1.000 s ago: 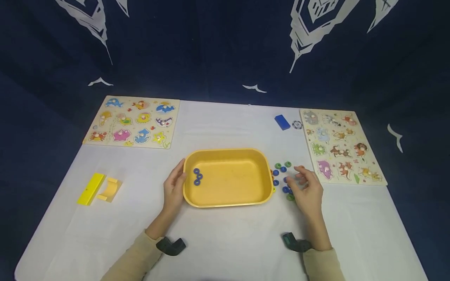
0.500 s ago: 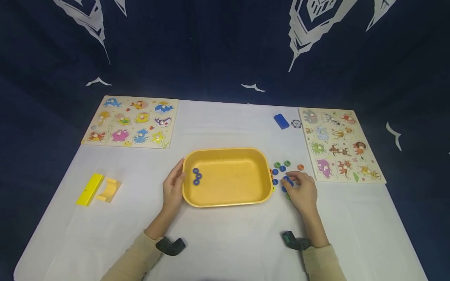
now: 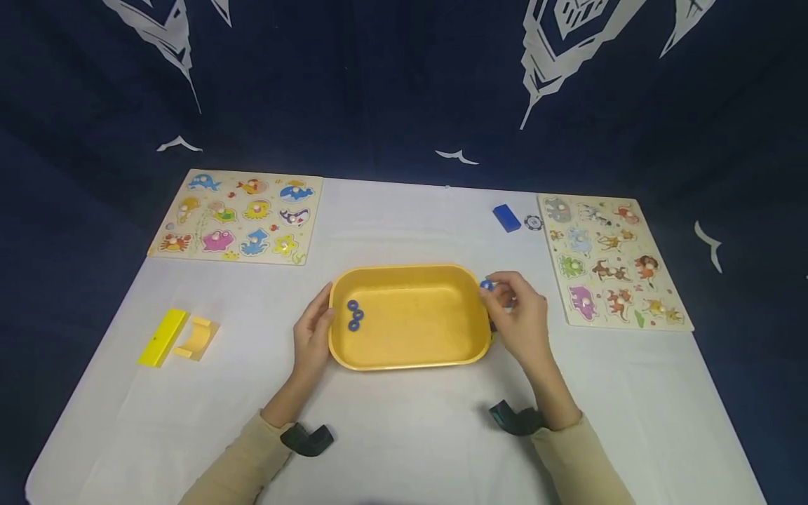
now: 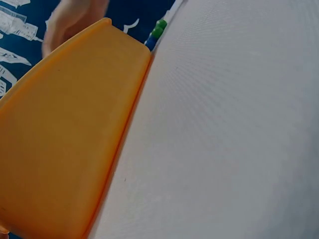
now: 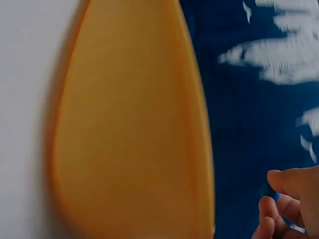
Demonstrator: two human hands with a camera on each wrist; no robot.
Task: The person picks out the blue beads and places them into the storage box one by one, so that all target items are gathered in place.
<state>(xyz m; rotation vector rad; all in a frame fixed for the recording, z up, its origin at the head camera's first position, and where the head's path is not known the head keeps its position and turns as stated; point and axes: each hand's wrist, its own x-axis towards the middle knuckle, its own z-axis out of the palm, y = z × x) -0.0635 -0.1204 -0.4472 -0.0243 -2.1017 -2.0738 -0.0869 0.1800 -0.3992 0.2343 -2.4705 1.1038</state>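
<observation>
Yellow tray [image 3: 416,330] lies centrally on a white table [image 3: 410,435], opening upward, long axis running left–right. Left hand [image 3: 311,333] grips its left end. Right hand [image 3: 520,315] pinches a blue bead [image 3: 485,283] at the tray's far right corner; the bead's hole is too small to read for direction. Three blue beads [image 3: 358,315] inside, left end. Animal puzzle boards [image 3: 236,220] at both far corners. Behind: dark blue curtain [image 3: 379,84], white motifs.
</observation>
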